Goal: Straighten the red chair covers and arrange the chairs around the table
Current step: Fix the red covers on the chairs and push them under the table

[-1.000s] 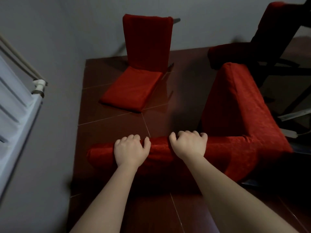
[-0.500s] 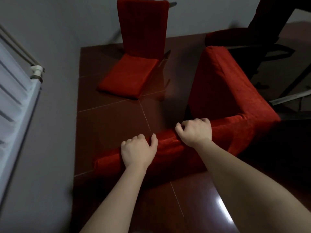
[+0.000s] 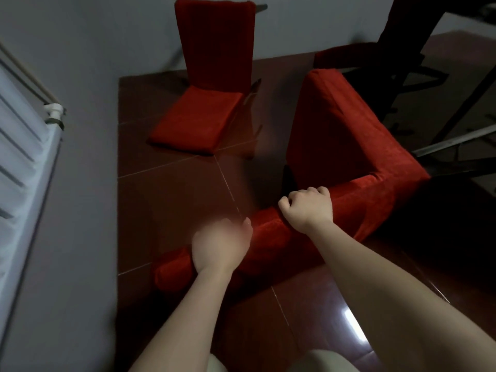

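My right hand point(image 3: 308, 208) clenched the red cover point(image 3: 362, 202) along the near chair's point(image 3: 343, 130) back; my left hand point(image 3: 220, 245) lay on it further left, too blurred to tell its grip; a second chair point(image 3: 212, 76) stood far, against the wall.

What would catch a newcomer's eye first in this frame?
The near red-covered chair fills the centre right, its top edge gripped by the right hand, with the motion-blurred left hand beside it over the same edge. A second red chair stands against the grey wall behind.
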`<action>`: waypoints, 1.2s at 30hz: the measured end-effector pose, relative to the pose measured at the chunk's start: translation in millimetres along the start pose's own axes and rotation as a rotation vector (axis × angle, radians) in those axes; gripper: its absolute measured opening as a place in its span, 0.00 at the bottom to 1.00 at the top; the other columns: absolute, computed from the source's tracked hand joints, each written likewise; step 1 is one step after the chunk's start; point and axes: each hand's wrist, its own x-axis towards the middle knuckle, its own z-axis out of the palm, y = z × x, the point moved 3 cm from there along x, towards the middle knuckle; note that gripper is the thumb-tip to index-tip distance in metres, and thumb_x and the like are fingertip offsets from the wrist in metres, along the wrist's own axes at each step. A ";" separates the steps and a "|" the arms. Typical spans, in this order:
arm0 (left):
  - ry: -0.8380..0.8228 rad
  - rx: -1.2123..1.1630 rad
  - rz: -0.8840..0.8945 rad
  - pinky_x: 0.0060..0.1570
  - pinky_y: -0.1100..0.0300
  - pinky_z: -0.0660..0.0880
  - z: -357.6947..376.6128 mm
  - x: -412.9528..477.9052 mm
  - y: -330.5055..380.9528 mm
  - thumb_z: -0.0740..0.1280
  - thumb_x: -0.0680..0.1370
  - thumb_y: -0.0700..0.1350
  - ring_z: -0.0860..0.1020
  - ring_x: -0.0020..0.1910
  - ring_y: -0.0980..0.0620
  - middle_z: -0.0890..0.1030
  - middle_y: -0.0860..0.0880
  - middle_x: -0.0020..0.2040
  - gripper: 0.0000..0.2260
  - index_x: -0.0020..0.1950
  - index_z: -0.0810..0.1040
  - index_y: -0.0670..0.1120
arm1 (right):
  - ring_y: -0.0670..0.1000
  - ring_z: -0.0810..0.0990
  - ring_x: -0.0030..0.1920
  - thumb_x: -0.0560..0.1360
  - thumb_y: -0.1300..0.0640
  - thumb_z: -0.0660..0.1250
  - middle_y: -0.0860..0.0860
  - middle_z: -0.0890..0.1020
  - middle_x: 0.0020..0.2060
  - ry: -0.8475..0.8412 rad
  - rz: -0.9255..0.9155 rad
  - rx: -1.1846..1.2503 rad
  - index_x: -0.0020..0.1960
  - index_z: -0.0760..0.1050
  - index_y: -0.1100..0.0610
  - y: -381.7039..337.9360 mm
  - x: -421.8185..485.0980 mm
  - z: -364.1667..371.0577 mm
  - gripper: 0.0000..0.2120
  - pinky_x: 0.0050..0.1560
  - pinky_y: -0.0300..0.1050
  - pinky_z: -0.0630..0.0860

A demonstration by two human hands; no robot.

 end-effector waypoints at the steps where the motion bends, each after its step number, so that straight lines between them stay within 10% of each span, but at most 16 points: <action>1: 0.009 -0.005 0.003 0.46 0.54 0.73 -0.4 0.6 -3.6 0.49 0.78 0.66 0.82 0.44 0.49 0.85 0.49 0.45 0.30 0.53 0.84 0.48 | 0.52 0.76 0.46 0.77 0.44 0.47 0.48 0.79 0.35 -0.007 0.010 0.006 0.32 0.71 0.51 -4.1 -1.5 -0.5 0.23 0.60 0.52 0.64; 13: 0.060 0.005 0.048 0.38 0.57 0.66 -1.9 -8.3 -51.6 0.44 0.75 0.70 0.79 0.38 0.51 0.81 0.55 0.36 0.31 0.40 0.81 0.53 | 0.53 0.74 0.48 0.78 0.44 0.46 0.49 0.76 0.37 -0.117 0.114 0.067 0.38 0.74 0.52 -38.0 -46.7 2.2 0.23 0.62 0.54 0.62; 36: 0.030 -0.029 -0.028 0.48 0.54 0.71 -8.9 -81.2 -38.3 0.50 0.77 0.67 0.81 0.46 0.50 0.84 0.52 0.44 0.29 0.49 0.84 0.51 | 0.49 0.76 0.40 0.76 0.39 0.44 0.45 0.77 0.31 0.002 0.005 0.017 0.33 0.77 0.49 -24.4 -100.1 -9.8 0.28 0.55 0.51 0.65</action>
